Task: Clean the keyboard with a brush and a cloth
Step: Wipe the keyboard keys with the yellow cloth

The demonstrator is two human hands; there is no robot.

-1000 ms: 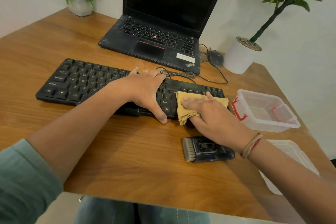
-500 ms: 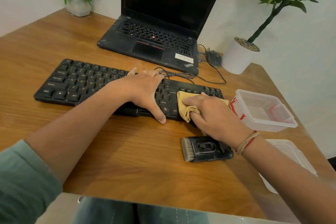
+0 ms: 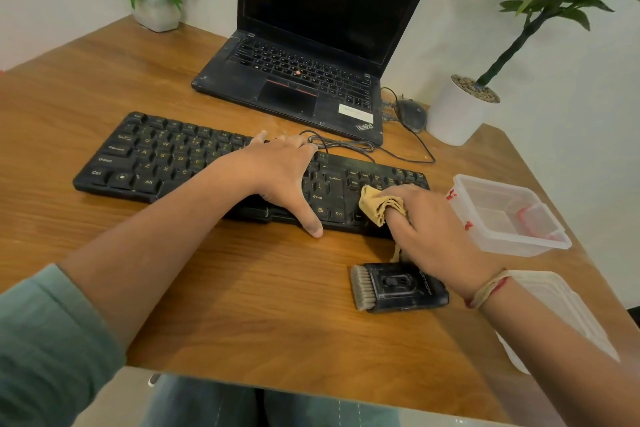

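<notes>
1. We see the black keyboard (image 3: 166, 159) lying across the middle of the wooden desk (image 3: 242, 305), its cable looping off behind it.
2. Our left hand (image 3: 277, 177) lies flat and spread wide on the middle of the keyboard, holding nothing. Its thumb stretches over the near edge and touches the desk.
3. Our right hand (image 3: 429, 229) grips the yellow cloth (image 3: 375, 204), which is bunched around its curled fingers. The cloth is pressed on the keys at the right end of the keyboard, just right of the Ctrl key.
4. The brush (image 3: 398, 288) lies flat on the desk just in front of the keyboard's right end, below our right wrist. Its pale bristles point left and neither hand touches it.
5. A clear plastic box (image 3: 512, 246) with red clips sits open just to the right of the keyboard, and its lid (image 3: 561, 305) lies near the desk's right edge, partly under our right forearm.
6. Behind the keyboard stands an open laptop (image 3: 294, 80) with a dark screen, with a mouse (image 3: 410, 113) beside it on the right.
7. A white plant pot (image 3: 453, 114) stands at the far right of the desk, and a smaller pot (image 3: 157, 12) at the far left corner.
</notes>
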